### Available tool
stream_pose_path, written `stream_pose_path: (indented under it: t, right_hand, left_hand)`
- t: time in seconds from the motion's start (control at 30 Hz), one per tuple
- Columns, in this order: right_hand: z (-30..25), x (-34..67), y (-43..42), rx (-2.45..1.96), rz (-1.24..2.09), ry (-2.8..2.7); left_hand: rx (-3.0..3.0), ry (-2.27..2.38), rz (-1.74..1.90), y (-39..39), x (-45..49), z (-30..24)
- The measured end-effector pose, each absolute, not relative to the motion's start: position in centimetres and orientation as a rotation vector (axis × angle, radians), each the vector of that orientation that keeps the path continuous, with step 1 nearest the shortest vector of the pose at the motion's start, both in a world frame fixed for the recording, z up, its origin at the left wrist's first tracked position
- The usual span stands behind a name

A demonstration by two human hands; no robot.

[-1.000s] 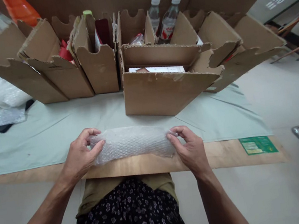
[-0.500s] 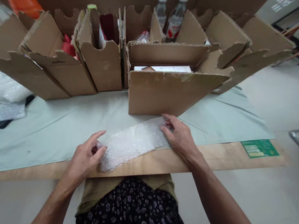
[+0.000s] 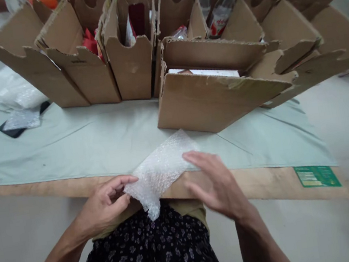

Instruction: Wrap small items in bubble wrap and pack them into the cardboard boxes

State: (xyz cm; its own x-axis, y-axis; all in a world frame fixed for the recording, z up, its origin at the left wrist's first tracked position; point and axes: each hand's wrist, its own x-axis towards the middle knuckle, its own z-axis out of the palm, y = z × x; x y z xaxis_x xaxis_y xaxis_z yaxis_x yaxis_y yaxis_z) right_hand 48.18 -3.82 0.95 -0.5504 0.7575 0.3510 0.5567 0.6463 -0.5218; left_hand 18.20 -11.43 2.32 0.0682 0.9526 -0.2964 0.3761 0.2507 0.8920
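Note:
A clear sheet of bubble wrap (image 3: 162,163) lies slanted at the table's front edge, with a crumpled lower corner hanging over it. My left hand (image 3: 106,202) is at the sheet's left end, index finger over it and thumb below, fingers curled at its edge. Over the sheet's right side is my right hand (image 3: 213,182), its fingers and thumb spread wide and nothing gripped. Behind the sheet stands a cardboard box (image 3: 216,100) with a white flat item (image 3: 208,72) inside.
Several open cardboard bins (image 3: 134,67) line the back, two bottles (image 3: 224,5) among them. At left lie more bubble wrap (image 3: 14,89) and a dark flat object (image 3: 14,132) under a small piece. A green label (image 3: 317,176) is on the wooden edge (image 3: 261,183).
The bubble wrap has turned, its far end swinging away and its near corner dropping over the edge. My right hand has let go of it and opened. My left hand moved slightly nearer my body.

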Motion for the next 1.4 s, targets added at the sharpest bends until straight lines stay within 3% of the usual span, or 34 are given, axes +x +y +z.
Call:
stream_pose_path:
  t: [0.17,0.27,0.47,0.63,0.8,1.13,1.4]
  right_hand:
    - [-0.1,44.8,-9.5,-1.002,0.844,-2.261]
    - [-2.2,42.7,-9.4,-1.172,0.705,-2.102]
    - [-2.7,43.5,-8.4,-1.312,0.272,-1.994]
    - [-1.6,43.2,-9.9,-1.114,0.301,-2.215]
    - [-3.2,41.6,-9.2,-1.263,0.233,-2.249]
    - [-3.1,43.9,-9.4,-1.187,0.758,-1.898]
    - [-3.2,44.8,-10.0,-1.222,0.293,-2.116]
  left_hand:
    - [1.863,1.569,0.897,-9.6,19.5,1.5]
    - [2.144,1.562,0.865,-7.1,20.3,0.7]
    - [2.183,1.741,0.354,-2.7,22.1,-0.9]
    - [2.126,1.810,0.364,-2.7,21.9,-1.8]
    - [2.266,1.570,0.649,-4.4,20.2,-0.9]
    - [2.345,1.110,0.632,-7.1,19.5,-0.4]
    - [2.218,1.308,0.677,-5.1,21.7,-1.7]
